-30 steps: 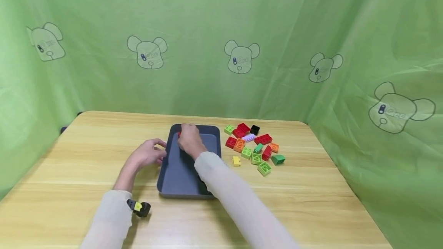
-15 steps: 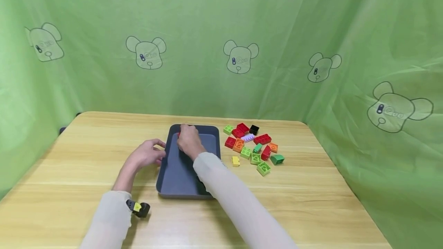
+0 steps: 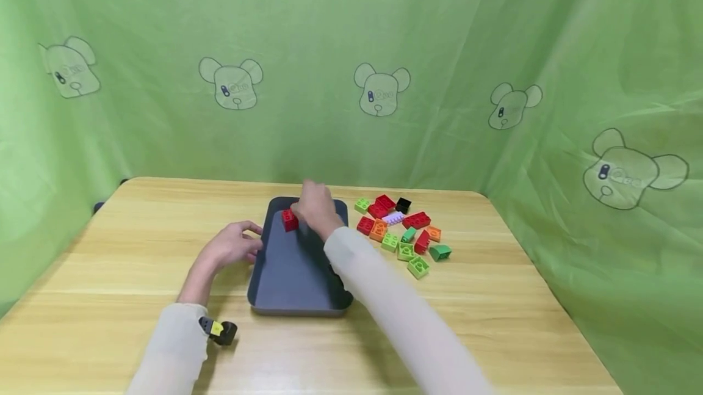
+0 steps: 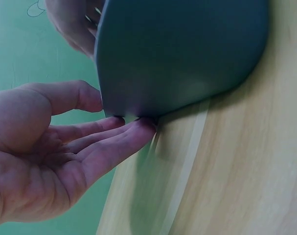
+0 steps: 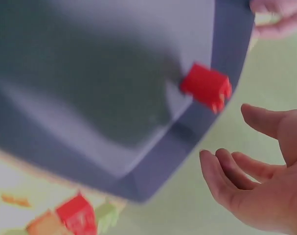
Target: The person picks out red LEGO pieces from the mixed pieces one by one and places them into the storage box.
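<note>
A red toy building brick (image 3: 289, 220) sits inside the dark grey tray (image 3: 296, 282), in its back left corner. My right hand (image 3: 317, 207) is over the tray's back part, just right of that brick. In the right wrist view, the right hand (image 5: 268, 171) has its thumb and fingers spread apart with nothing between them. My left hand (image 3: 233, 245) is at the tray's left side. Seen from the left wrist, the thumb and fairly straight fingers of the left hand (image 4: 65, 142) touch the outer wall of the tray (image 4: 182, 58), the fingers low near the table.
Right of the tray, several loose bricks lie on the wooden table (image 3: 472, 322): red bricks (image 3: 416, 220), lime bricks (image 3: 418, 267), orange bricks (image 3: 378, 230), green bricks (image 3: 440, 253), a lilac brick (image 3: 393, 218) and a black brick (image 3: 403, 206). A green curtain (image 3: 307, 138) hangs behind.
My right hand has let go of the red brick and moved up and to the right, so the brick shows in the tray. The left hand has stayed at the tray's side.
</note>
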